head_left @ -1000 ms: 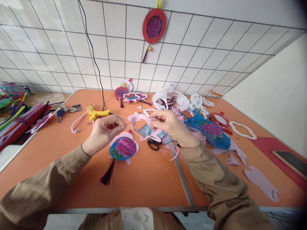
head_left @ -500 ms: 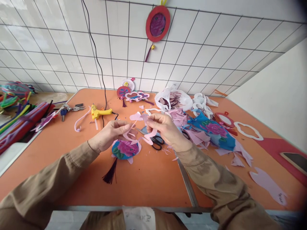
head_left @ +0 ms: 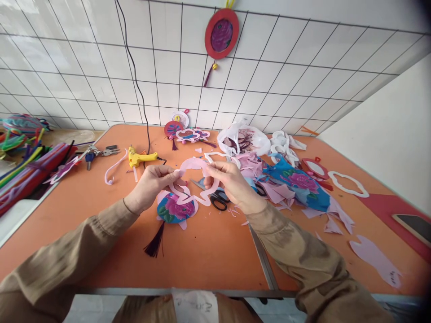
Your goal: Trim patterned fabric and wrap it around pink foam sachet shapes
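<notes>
Between my two hands a pink cut-out paper frame (head_left: 202,198) with a wavy outline is held up over the table. My left hand (head_left: 153,186) pinches its left side, and my right hand (head_left: 229,181) pinches its right side. Just below the frame lies a blue fabric piece with a pink flower (head_left: 175,210) on pink backing, a dark tassel (head_left: 156,242) trailing from it. Black-handled scissors (head_left: 218,201) rest beside my right hand, their blades partly hidden.
A yellow glue gun (head_left: 143,157) with a cord lies at left, near keys (head_left: 101,151) and pipe cleaners (head_left: 33,175). At right are pink paper scraps (head_left: 278,193), flowered blue fabric (head_left: 299,181) and a white plastic bag (head_left: 256,139). A red round ornament (head_left: 221,33) hangs on the tiled wall.
The pink paper frame has been turned and spread flatter, so its opening now faces me. My hands stay in nearly the same place, still pinching it.
</notes>
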{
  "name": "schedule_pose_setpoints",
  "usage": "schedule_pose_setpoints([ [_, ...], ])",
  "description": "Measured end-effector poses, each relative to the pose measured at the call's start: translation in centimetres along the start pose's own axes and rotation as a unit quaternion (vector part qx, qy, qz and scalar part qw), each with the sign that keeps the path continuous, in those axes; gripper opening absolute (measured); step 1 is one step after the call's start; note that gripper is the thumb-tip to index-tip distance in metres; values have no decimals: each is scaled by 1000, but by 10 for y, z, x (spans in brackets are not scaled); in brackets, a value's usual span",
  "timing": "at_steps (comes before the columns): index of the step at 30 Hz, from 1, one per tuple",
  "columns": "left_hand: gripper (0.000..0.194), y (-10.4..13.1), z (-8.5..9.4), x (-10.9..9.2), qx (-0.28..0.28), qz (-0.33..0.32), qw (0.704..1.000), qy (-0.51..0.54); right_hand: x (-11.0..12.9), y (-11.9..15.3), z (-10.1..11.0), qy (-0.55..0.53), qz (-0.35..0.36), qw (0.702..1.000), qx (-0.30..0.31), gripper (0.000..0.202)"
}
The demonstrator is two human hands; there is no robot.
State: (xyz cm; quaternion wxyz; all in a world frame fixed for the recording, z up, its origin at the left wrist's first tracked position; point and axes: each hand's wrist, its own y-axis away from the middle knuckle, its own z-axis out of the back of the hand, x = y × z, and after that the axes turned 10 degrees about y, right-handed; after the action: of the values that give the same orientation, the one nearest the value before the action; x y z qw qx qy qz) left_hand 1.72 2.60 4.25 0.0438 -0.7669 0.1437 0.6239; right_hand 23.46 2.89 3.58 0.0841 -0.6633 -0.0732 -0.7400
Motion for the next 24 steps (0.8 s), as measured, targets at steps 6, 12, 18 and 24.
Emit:
schedule_pose_setpoints([
  [6, 39, -3, 4, -1, -22, 35, 999, 35, 1, 2, 0, -11, -35, 999, 35, 54],
  [12, 42, -4, 5, -3, -22, 56, 997, 43, 1, 1, 1, 23, 3, 999, 41, 43],
  [18, 43, -4, 7, -1, -31, 48, 998, 35, 2, 0, 2, 3, -14, 998, 54, 38],
  [24, 53, -10, 13, 3, -15, 97, 992, 76, -1, -2, 2, -52, -34, 995, 75, 41],
])
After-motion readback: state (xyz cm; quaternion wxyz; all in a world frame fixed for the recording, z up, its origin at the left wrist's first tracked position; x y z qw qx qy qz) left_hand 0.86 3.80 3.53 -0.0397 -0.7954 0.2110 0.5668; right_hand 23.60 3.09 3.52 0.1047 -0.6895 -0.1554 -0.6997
